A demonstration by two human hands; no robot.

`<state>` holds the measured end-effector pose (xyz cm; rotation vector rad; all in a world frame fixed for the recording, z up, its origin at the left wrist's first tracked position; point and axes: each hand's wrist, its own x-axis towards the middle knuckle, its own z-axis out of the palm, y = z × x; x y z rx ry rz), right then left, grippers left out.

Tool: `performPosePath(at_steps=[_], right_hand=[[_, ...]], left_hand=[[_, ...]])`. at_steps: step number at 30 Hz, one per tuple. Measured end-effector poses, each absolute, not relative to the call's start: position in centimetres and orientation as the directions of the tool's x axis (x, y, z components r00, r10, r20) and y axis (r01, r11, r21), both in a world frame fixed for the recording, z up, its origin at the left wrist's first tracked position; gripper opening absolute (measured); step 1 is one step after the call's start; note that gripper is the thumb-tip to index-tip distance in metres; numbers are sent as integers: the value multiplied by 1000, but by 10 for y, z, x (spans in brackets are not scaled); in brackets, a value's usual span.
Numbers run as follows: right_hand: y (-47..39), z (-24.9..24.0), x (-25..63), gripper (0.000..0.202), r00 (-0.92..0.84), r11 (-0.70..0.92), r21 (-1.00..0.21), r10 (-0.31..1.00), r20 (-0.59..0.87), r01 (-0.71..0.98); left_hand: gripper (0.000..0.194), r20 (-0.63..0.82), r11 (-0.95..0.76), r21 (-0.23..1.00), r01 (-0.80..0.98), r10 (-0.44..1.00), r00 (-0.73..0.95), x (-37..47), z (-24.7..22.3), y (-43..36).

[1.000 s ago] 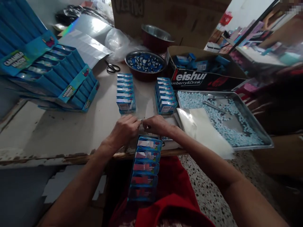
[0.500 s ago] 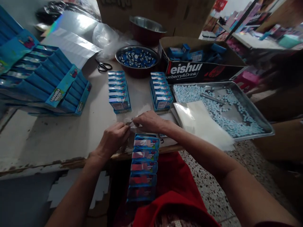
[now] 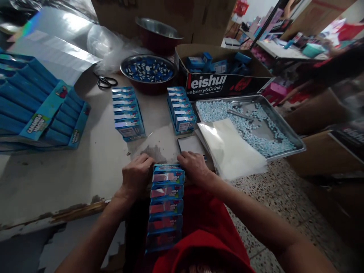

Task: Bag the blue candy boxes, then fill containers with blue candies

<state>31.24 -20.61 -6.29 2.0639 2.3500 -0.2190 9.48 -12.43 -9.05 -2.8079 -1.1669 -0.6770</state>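
Centrally, a strip of blue cartons [image 3: 166, 201] lay between both hands. Left hand [image 3: 136, 178] and right hand [image 3: 195, 167] each pressed curled fingers against its far end at the table edge [image 3: 71, 212].

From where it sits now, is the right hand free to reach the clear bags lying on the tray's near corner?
Probably yes. The right hand rests beside the row of blue boxes, and the clear bags lie just to its right with nothing between them.

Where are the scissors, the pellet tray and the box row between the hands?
scissors [image 3: 106, 81], head view, on the handles.
pellet tray [image 3: 295, 138], head view, on its right rim.
box row [image 3: 167, 191], head view, on the second box's top face.
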Motion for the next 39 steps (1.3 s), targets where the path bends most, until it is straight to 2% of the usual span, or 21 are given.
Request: performPosePath(at_steps=[2,6,8,11,14,17,19,21,25,27,29,31,35,39], right_hand=[[-207,-64,313,14,-56,37,-171,993,-108,985],[-208,-55,317,11,83,-155,-376,976,-200,913],[-210,-47,320,10,123,-210,-469,970,-210,858],[-217,-34,322,15,165,-227,-558,973,-159,799],[-230,-20,317,23,189,-194,-554,980,-67,810],[-245,-10,302,32,205,-176,-449,979,18,876],[-254,-7,292,33,221,-170,-395,971,87,903],[-260,-9,286,29,247,-158,-402,952,180,902],[-264,-18,285,25,256,-88,-462,914,316,883],[-263,-21,289,24,233,-59,-485,923,308,873],[-259,-24,294,24,223,-61,-510,939,263,858],[-254,-26,299,24,204,-70,-514,957,209,855],[-243,-29,307,21,88,-28,-494,991,98,869],[-239,-31,312,21,40,-9,-558,998,43,830]], left_hand=[[20,351,-720,209,662,687,636,97,-88,-116],[16,252,-721,465,514,664,704,99,-79,-97],[17,312,-752,452,480,637,705,97,-71,-95],[19,425,-807,300,508,590,686,90,-56,-107],[14,489,-781,302,547,619,614,82,-41,-130],[7,547,-697,336,633,692,472,81,-28,-156],[6,563,-609,339,717,742,364,84,-22,-171],[9,568,-537,368,759,776,274,87,-20,-183],[6,533,-493,493,717,822,199,80,-25,-186],[15,491,-449,595,666,860,141,70,-33,-177],[28,458,-474,658,586,869,189,62,-42,-165],[32,478,-586,611,532,809,342,59,-51,-152],[24,582,-791,357,497,604,544,68,-59,-134],[23,521,-885,265,384,466,715,70,-61,-130]])
